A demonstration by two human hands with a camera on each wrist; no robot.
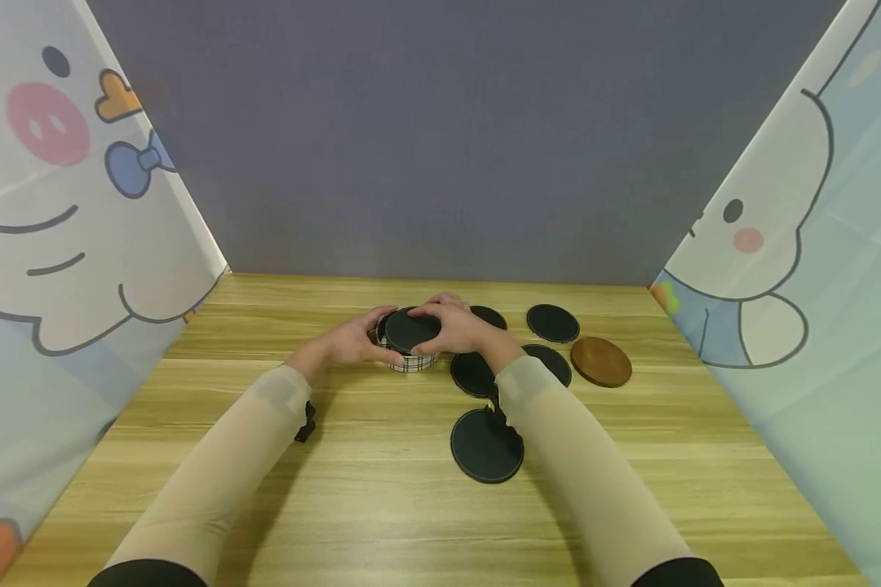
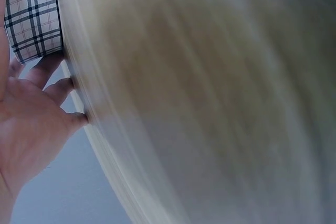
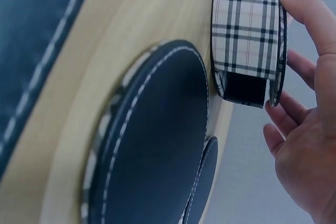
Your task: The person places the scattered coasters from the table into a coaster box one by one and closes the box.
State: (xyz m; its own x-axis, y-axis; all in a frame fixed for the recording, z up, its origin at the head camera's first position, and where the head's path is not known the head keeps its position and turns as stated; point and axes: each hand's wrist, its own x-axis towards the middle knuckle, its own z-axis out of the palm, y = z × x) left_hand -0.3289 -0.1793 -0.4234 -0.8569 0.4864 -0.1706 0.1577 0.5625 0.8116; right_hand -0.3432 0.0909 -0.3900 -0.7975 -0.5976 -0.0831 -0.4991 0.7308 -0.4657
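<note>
A round coaster holder (image 1: 411, 364) with plaid sides stands on the table, its side notch showing in the right wrist view. My left hand (image 1: 352, 337) grips it from the left, thumb at the near side; in the left wrist view other fingers reach round the plaid wall (image 2: 34, 17) near the tabletop. A black round coaster (image 1: 411, 329) lies tilted over the holder's opening. With thumb and fingers, my right hand (image 1: 457, 328) holds this coaster by its edge. The right wrist view shows its rim (image 3: 282, 51) right at the holder's upper edge, under the right fingertips.
Several black coasters with pale stitching lie right of the holder, among them a near one (image 1: 486, 448) and a far one (image 1: 553, 323). A brown wooden disc (image 1: 601, 362) is at their right. A grey panel (image 1: 440, 163) rises behind the table.
</note>
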